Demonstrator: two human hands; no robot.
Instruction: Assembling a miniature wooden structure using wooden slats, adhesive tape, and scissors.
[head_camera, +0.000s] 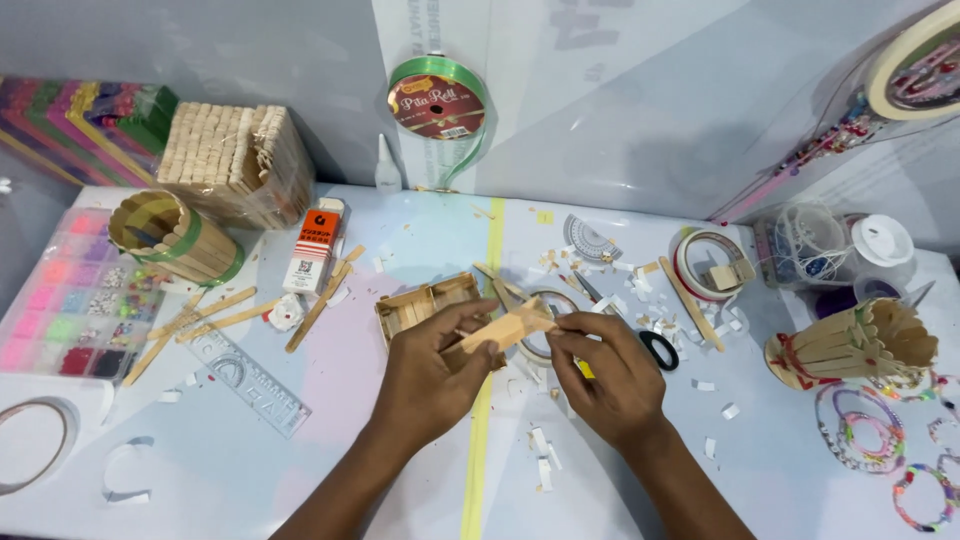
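My left hand (430, 370) holds a small assembly of wooden craft sticks (508, 328) above the middle of the table. My right hand (608, 372) pinches the right end of the same stick piece, fingers closed on it. A yellow object (584, 369) shows under my right thumb. Just behind my hands lies a flat panel of glued sticks (425, 300). Scissors with black handles (652, 345) lie partly hidden to the right of my right hand. Small white paper scraps (540, 450) litter the table below my hands.
A stick-built cup (165, 235) and a bundle of sticks (235, 160) stand at back left, near a bead organiser box (70, 300), a clear ruler (245, 375) and loose sticks (320, 300). A green ribbon roll (438, 100) and glue bottle (387, 170) stand at the back. Another stick cup (850, 345), tape rolls (712, 262) and bracelets (865, 425) are at right.
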